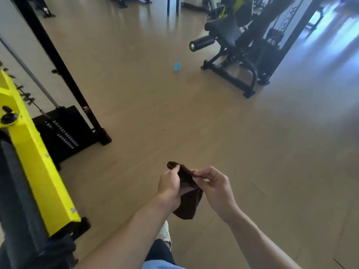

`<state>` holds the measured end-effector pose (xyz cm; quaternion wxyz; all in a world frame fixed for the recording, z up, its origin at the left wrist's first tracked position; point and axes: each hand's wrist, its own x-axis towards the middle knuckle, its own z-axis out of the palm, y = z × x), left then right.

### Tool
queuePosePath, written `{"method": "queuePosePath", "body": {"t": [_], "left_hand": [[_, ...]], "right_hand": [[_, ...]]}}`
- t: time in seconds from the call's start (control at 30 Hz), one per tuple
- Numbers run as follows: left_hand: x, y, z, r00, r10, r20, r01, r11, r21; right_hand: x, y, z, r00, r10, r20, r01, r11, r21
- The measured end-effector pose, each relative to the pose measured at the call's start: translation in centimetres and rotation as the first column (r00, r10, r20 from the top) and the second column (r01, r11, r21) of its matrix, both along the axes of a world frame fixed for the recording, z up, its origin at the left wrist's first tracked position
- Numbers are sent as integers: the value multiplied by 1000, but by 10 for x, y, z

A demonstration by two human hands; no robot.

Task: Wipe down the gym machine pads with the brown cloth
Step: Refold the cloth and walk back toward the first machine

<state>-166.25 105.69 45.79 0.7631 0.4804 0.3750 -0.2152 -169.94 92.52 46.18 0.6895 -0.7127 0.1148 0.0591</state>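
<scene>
I hold the brown cloth point(188, 197) in front of me, low in the middle of the view, above the floor. My left hand point(169, 186) grips its upper left edge, and my right hand point(214, 188) pinches its top right corner. The rest of the cloth hangs down between my wrists. A black gym machine point(236, 55) with a dark seat pad point(225, 28) and a round roller pad point(202, 43) stands far ahead at the upper right, well away from both hands.
A yellow and black machine frame point(37, 158) with a weight stack point(62, 133) fills the left side. A small blue spray bottle point(177, 65) stands on the tan floor point(155, 113) ahead. My shoe point(164, 232) shows below the cloth.
</scene>
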Motion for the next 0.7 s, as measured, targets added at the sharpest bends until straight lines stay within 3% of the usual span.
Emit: {"method": "queuePosePath", "body": {"t": [0.23, 0.4, 0.47, 0.53, 0.63, 0.7], "left_hand": [[111, -36, 14, 990, -131, -51, 133, 990, 39], [187, -77, 9, 949, -308, -68, 313, 944, 100], [222, -96, 3, 902, -428, -63, 432, 880, 197], [259, -116, -1, 839, -541, -57, 517, 761, 391], [313, -151, -7, 767, -640, -37, 519, 586, 623], [344, -180, -6, 707, -705, -51, 543, 496, 677]], "right_hand": [[95, -46, 7, 982, 182, -42, -187, 940, -287], [163, -88, 6, 998, 55, -1, -53, 962, -267], [196, -113, -1, 1000, 18, -5, -19, 960, -278], [229, -142, -5, 999, 33, -25, -39, 945, -326], [281, -192, -10, 993, 89, -74, -108, 939, -328], [317, -227, -12, 986, 139, -92, -163, 916, -367]]}}
